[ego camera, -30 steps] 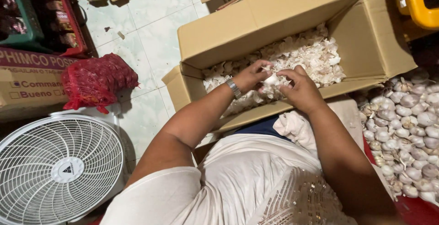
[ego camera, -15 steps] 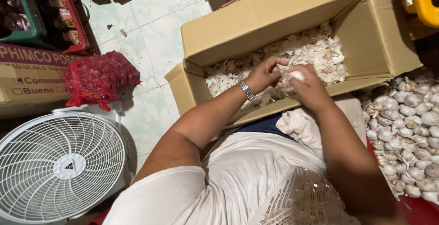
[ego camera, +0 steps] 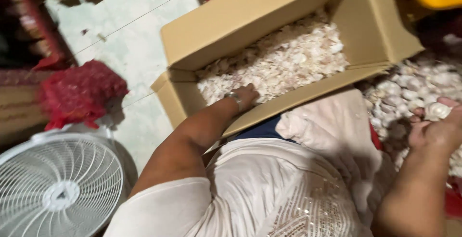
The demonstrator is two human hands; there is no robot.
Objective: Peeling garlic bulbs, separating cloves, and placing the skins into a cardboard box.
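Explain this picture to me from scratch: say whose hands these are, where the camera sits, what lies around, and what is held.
No machine here: a person works with two bare hands, and the one camera sits on their head, looking down past their white shirt.

The left hand, with a wristband, rests inside a big cardboard box on a heap of pale garlic skins.

The right hand reaches into a pile of whole garlic bulbs at the right. It touches a bulb, but the blur hides whether it grips it.

On the tiled floor lie a red net bag and a white fan. A pale cloth lies over the lap.
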